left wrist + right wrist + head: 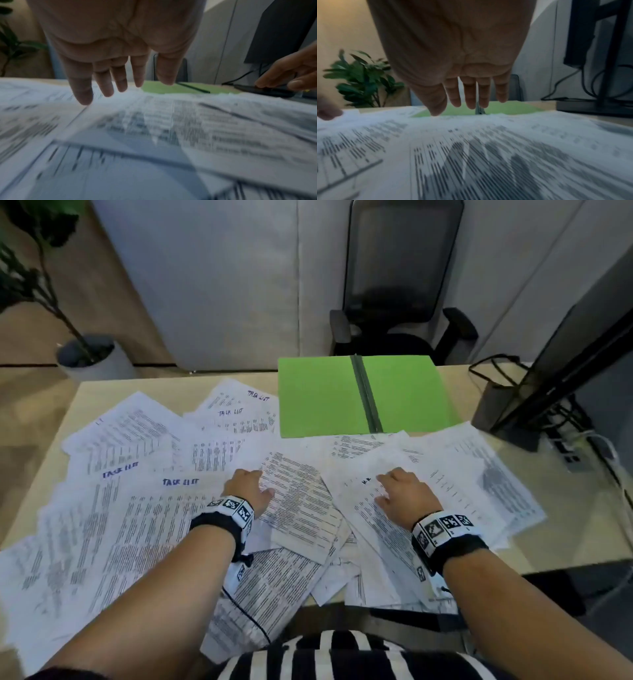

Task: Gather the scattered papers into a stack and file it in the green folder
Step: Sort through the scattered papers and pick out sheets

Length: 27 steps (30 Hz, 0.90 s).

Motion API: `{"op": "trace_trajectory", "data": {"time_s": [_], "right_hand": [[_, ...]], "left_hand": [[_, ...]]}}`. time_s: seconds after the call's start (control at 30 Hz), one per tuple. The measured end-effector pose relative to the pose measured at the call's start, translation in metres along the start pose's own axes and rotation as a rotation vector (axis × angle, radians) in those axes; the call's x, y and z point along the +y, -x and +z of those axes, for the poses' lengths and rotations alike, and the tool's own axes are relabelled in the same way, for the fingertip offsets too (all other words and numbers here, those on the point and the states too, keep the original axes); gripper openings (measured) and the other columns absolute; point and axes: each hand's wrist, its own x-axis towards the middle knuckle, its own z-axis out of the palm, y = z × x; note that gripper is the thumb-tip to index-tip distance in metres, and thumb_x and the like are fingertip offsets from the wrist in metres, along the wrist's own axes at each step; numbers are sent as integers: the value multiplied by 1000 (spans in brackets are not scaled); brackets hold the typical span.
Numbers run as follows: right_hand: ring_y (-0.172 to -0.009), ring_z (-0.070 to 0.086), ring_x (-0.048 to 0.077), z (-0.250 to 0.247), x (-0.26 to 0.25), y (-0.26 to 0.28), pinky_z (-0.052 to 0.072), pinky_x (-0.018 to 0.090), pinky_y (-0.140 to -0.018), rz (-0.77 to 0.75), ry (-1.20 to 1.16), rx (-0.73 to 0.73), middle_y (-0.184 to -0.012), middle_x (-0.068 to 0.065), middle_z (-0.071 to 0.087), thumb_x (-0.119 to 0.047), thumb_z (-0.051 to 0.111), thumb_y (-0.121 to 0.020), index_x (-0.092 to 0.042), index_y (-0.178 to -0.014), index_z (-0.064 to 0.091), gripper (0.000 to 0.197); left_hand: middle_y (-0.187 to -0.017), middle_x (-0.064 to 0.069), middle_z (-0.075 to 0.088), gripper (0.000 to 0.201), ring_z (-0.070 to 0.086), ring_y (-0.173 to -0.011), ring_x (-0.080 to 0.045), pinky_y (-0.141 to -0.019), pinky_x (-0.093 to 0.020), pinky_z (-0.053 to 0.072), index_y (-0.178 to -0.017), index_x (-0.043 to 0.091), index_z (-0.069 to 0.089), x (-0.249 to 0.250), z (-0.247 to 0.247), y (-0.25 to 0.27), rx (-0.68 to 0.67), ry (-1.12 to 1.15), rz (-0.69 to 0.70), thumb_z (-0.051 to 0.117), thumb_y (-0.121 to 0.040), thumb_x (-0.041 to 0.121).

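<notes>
Several printed papers (pixel 144 508) lie scattered and overlapping across the wooden desk (pixel 565 525), some headed "TASK LIST". The green folder (pixel 322 398) lies open and flat at the far middle of the desk, its near edge partly under papers. My left hand (pixel 248 486) hovers palm down over the central sheets, its fingers (pixel 102 86) straight and spread, holding nothing. My right hand (pixel 400 491) is palm down over the right-hand sheets, its fingers (pixel 469 97) straight, also holding nothing. In both wrist views the papers (pixel 154 135) (pixel 471 148) are blurred and the folder (pixel 161 89) (pixel 505 108) shows beyond the fingertips.
A monitor on a black stand (pixel 534 405) with cables stands at the right rear of the desk. An office chair (pixel 400 285) sits behind the folder. A potted plant (pixel 85 354) stands on the floor at the left. Some papers overhang the near desk edge.
</notes>
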Motion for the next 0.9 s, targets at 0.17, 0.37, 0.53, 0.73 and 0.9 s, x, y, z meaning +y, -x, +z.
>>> {"op": "trace_trajectory", "data": {"time_s": [0.17,0.37,0.53,0.73,0.9], "right_hand": [[-144,15,32,31,32,8,25,59,-110,282,12,-295,-159,5,4,-48,62,-82,-30,-150,8,89],[-145,5,39,51,34,10,29,59,-110,300,-94,-309,-160,5,-10,-52,64,-82,-33,-151,-3,98],[-145,7,35,49,16,-4,24,47,-115,145,-198,-218,-161,5,-6,-52,61,-84,-29,-152,5,91],[-140,19,37,36,45,-18,31,50,-110,236,-98,-232,-155,12,13,-58,67,-75,-28,-151,3,104],[-119,47,33,42,37,-25,48,46,-93,267,-87,-228,-133,14,38,-58,71,-71,-24,-147,14,101]], "left_hand": [[-159,-16,-7,98,4,-146,-38,-116,-52,22,-153,21,7,-28,36,-4,-89,-140,-163,65,-81,54],[-152,-21,12,134,18,-140,-42,-110,-54,30,-151,27,-10,-32,30,-19,-96,-182,-245,79,-58,64],[-144,-19,25,133,34,-131,-38,-108,-45,34,-152,23,-7,-19,23,-19,-95,-243,-195,82,-60,56],[-144,-13,28,71,46,-122,-34,-104,-38,43,-146,21,35,1,35,-10,-45,73,-116,65,-82,14],[-128,-5,55,54,57,-111,-27,-100,-38,46,-142,16,43,25,44,-9,-67,352,-140,54,-92,33]]}}
